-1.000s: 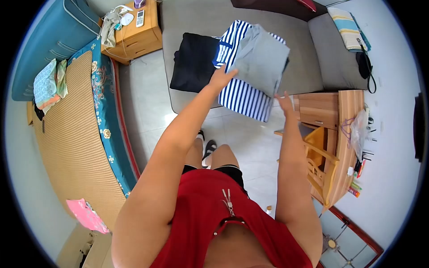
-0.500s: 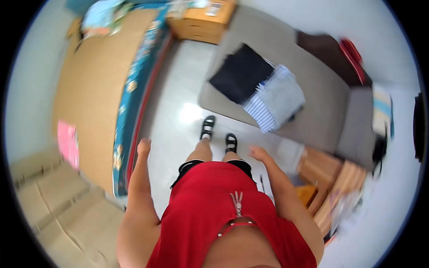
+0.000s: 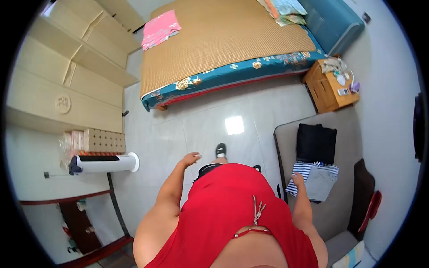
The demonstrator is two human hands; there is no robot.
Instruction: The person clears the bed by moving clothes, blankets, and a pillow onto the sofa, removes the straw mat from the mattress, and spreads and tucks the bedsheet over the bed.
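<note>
My left hand (image 3: pixel 191 158) hangs over the tiled floor, away from any object, its fingers loosely curled and small in view. My right hand (image 3: pixel 297 179) appears in front of the striped blue and white cloth (image 3: pixel 303 168); whether it touches the cloth is unclear. Beside the stripes lies a folded grey cloth (image 3: pixel 321 182), overlapping them. A folded black cloth (image 3: pixel 316 144) lies just above these on the grey sofa (image 3: pixel 344 210).
A bed with a woven mat (image 3: pixel 223 35) spans the top. A wooden nightstand (image 3: pixel 328 91) stands between bed and sofa. At left are cream cabinets (image 3: pixel 49 85), a white cylindrical appliance (image 3: pixel 105 163) and stacked boxes (image 3: pixel 105 141).
My body and view have turned left toward the bed and cabinets. My hands, earlier at the striped and grey cloths, came away from them. The cloths now appear at the right.
</note>
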